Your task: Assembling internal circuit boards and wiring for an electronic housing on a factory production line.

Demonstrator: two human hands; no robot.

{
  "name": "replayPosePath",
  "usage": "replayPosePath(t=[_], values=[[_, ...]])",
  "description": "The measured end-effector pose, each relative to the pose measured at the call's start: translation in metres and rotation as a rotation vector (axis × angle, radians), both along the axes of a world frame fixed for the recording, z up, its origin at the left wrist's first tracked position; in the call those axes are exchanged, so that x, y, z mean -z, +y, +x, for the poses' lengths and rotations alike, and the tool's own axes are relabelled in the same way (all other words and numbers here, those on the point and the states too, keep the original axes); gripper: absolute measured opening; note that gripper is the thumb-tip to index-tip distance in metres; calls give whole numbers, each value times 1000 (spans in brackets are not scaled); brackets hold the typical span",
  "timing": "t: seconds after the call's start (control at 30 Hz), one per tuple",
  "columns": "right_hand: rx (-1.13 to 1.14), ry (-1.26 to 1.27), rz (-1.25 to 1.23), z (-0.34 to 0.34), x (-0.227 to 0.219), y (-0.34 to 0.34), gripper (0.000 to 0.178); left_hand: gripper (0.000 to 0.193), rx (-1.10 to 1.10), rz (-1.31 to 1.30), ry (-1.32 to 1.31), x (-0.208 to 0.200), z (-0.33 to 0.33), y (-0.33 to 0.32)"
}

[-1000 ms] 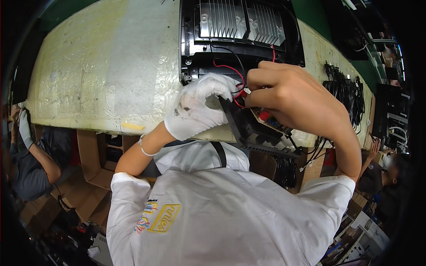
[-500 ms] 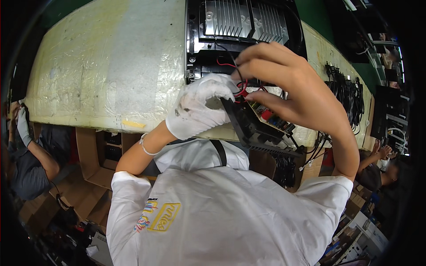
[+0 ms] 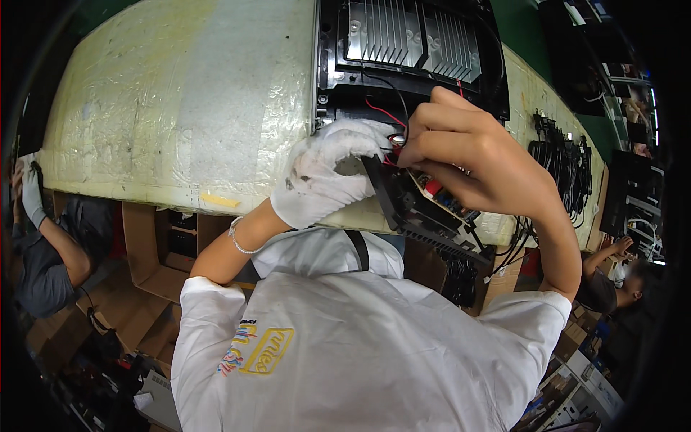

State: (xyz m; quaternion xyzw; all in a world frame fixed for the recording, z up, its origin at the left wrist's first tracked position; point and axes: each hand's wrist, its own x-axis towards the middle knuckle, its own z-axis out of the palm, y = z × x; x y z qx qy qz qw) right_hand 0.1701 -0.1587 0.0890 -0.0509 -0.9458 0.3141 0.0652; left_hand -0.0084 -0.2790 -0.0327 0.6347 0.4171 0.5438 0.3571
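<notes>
My left hand point(image 3: 317, 173), in a stained white glove, is closed on the upper left edge of a black plastic housing point(image 3: 425, 225), which hangs tilted over the table's near edge. A circuit board point(image 3: 448, 204) with red parts sits inside that housing. Bare, my right hand point(image 3: 479, 147) reaches over it, thumb and fingers pinched around thin wires beside the gloved fingertips. The exact wire end is hidden. A red wire point(image 3: 385, 109) and a black wire point(image 3: 389, 81) run from there up to a larger black unit point(image 3: 338, 93) with silver heat sink fins point(image 3: 385, 39).
The worktable point(image 3: 144, 129) is covered with yellowed clear film. Bundled black power cords point(image 3: 558, 162) lie at its right side. Cardboard boxes point(image 3: 144, 252) stand below on the left. Another person's gloved hand point(image 3: 32, 191) is at far left, and another person point(image 3: 612, 277) sits at far right.
My right hand's fingers, spread and blurred before, have come down and closed on the wires. The larger black unit sits slightly further right and lower in view. My left hand keeps its hold.
</notes>
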Motion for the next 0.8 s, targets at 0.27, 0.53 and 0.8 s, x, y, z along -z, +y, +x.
replayPosePath(t=[0.27, 0.53, 0.8], values=[[-94, -145, 63, -9, -12, 0, 23, 32, -5, -21, 34, 5, 0, -2], [52, -122, 33, -7, -4, -11, 24, 29, 28, 6, 49, 5, 0, -1], [-58, -169, 41, -12, -9, -7, 18, 30, 59, 76, -6, 12, 2, 1]])
